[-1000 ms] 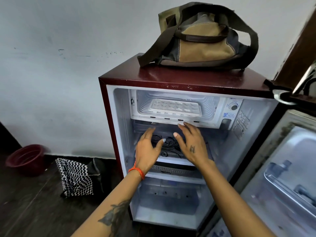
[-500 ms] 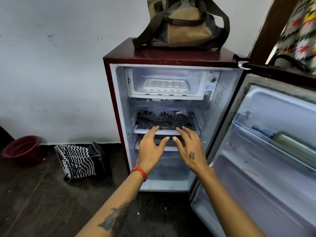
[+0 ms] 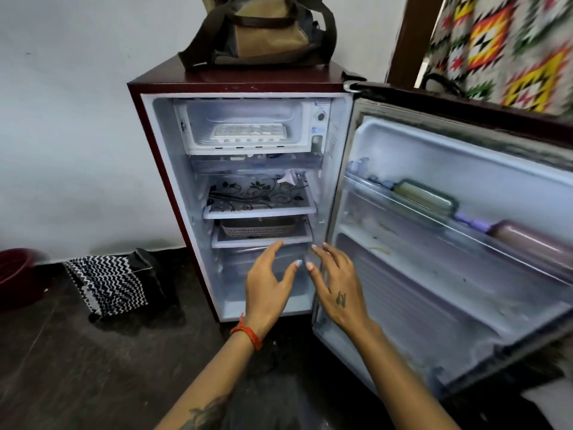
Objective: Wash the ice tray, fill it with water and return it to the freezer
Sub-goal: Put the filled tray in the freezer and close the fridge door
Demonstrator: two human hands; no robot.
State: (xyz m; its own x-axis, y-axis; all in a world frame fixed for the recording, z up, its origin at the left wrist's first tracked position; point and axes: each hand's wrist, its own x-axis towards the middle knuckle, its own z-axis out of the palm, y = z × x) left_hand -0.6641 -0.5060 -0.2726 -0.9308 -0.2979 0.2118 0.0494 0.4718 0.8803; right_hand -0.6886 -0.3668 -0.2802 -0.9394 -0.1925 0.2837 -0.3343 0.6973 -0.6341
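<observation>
A white ice tray (image 3: 248,132) lies flat inside the open freezer compartment (image 3: 198,125) at the top of a small maroon fridge (image 3: 139,119). My left hand (image 3: 266,290) and my right hand (image 3: 336,290) hover side by side in front of the fridge's lower part, well below the tray. Both have relaxed, spread fingers and hold nothing.
The fridge door (image 3: 449,259) stands wide open to the right, with bottles in its rack. A brown bag (image 3: 263,29) sits on the fridge top. On the floor at left lie a zigzag-patterned bag (image 3: 105,283) and a red basin (image 3: 15,274). A patterned curtain (image 3: 502,48) hangs at upper right.
Both hands have drawn back and down from just under the freezer compartment to the fridge's lower part. The view has pulled away, showing more of the open door.
</observation>
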